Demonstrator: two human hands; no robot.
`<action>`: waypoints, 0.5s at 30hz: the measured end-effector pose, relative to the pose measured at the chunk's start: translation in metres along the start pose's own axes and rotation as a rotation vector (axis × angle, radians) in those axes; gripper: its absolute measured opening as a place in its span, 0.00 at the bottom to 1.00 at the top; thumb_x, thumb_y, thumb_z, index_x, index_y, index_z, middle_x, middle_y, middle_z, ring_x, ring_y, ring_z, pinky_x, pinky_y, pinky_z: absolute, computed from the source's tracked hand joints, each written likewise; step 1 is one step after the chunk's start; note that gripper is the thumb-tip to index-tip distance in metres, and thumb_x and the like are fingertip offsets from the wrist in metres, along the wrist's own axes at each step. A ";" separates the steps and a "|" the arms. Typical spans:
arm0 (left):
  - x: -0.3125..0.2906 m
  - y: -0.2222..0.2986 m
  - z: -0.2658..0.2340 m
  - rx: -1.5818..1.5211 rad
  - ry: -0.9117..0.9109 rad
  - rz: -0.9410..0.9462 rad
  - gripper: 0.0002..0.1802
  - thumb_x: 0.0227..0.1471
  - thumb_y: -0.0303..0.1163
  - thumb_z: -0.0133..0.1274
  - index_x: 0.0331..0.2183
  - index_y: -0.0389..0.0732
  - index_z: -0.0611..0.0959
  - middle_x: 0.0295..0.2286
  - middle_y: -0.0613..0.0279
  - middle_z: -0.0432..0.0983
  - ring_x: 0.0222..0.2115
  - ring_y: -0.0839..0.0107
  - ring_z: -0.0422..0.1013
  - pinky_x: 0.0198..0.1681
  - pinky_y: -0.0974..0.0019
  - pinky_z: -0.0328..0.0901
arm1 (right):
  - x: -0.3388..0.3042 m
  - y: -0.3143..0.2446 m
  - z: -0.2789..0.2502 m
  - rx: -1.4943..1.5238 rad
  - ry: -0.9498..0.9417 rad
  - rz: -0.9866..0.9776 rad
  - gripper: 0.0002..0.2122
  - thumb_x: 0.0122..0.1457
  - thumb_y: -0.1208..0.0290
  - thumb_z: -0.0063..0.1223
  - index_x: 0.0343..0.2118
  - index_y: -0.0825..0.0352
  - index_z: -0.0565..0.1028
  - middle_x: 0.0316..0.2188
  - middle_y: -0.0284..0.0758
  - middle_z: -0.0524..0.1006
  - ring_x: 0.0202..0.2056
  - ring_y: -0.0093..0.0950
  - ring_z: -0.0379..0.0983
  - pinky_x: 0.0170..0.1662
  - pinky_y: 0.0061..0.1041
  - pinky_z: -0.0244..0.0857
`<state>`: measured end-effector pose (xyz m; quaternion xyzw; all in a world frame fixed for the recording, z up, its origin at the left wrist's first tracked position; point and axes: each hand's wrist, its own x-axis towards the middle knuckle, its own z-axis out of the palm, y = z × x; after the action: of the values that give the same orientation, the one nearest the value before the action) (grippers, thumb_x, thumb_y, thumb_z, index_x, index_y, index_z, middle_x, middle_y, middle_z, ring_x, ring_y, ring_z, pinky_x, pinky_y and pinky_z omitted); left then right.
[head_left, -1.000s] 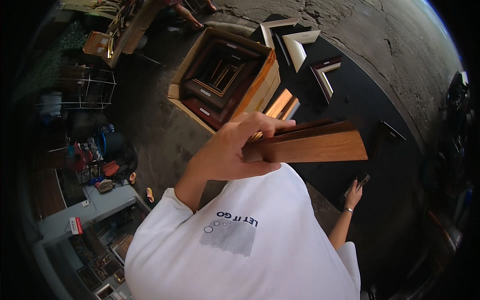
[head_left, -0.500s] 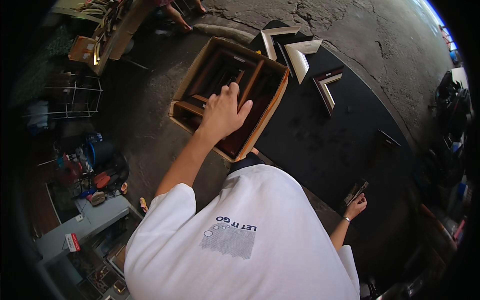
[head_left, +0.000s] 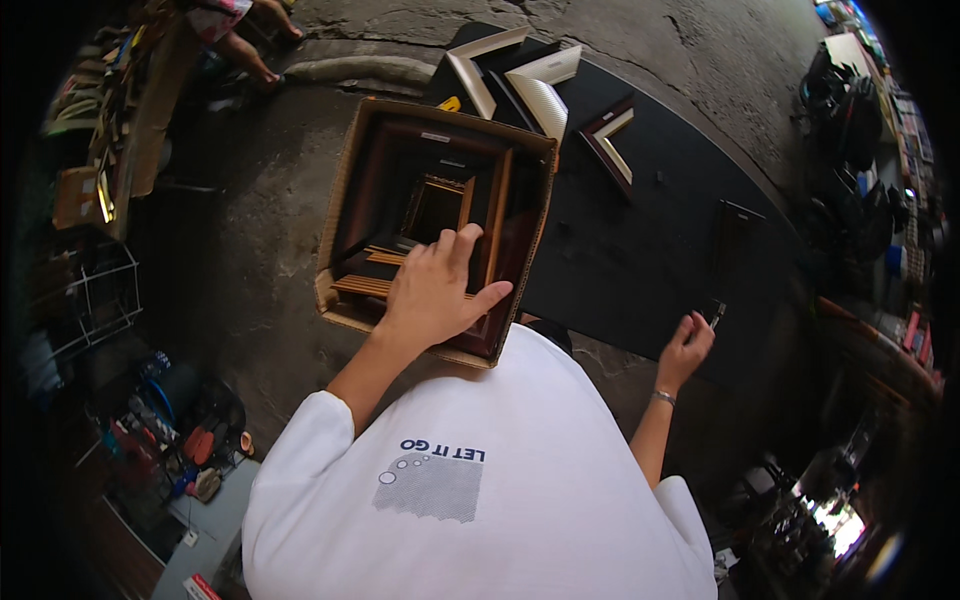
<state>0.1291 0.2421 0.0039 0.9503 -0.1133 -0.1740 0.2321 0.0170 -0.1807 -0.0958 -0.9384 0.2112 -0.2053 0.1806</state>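
In front of me stands an open cardboard box packed with dark brown wooden frames, one nested inside another. My left hand reaches into it. Its index finger and thumb straddle an orange-brown wooden frame edge; the other fingertips are hidden among the frames. A smaller frame with an ornate gold rim lies deeper, just beyond the fingers. Over the near side of the black table, my right hand is closed on a small dark piece with a shiny edge, seen almost edge-on.
Silver frame corners and a dark corner with a pale inner edge lie on the table's far part. A thin dark piece lies at right. Another person's legs show at upper left, near a wire rack.
The whole view has shifted, and the box sits closer to my body. My left hand stays in it. The piece in my right hand has turned and shows less of its face.
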 end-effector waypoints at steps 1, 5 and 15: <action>0.001 -0.006 -0.006 -0.031 -0.024 0.024 0.42 0.55 0.58 0.59 0.59 0.42 0.63 0.39 0.48 0.73 0.35 0.47 0.73 0.44 0.48 0.66 | 0.010 -0.021 0.014 0.066 -0.043 -0.006 0.11 0.66 0.65 0.56 0.42 0.70 0.78 0.37 0.40 0.78 0.40 0.36 0.74 0.48 0.35 0.67; -0.007 -0.021 -0.012 -0.046 -0.010 0.215 0.43 0.53 0.55 0.61 0.59 0.42 0.64 0.40 0.47 0.75 0.35 0.50 0.74 0.45 0.50 0.65 | 0.069 -0.073 0.090 0.167 -0.247 -0.269 0.11 0.62 0.66 0.60 0.42 0.68 0.78 0.38 0.43 0.79 0.44 0.44 0.75 0.50 0.40 0.67; 0.000 -0.020 -0.013 0.066 0.094 0.217 0.48 0.50 0.59 0.63 0.60 0.39 0.66 0.34 0.49 0.74 0.31 0.55 0.72 0.38 0.54 0.66 | 0.151 -0.095 0.273 -0.282 -0.518 -0.318 0.24 0.58 0.61 0.64 0.55 0.64 0.70 0.50 0.40 0.74 0.52 0.41 0.71 0.52 0.43 0.68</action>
<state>0.1368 0.2651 0.0055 0.9467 -0.2102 -0.0990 0.2233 0.2981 -0.1022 -0.2407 -0.9964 0.0356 0.0457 0.0623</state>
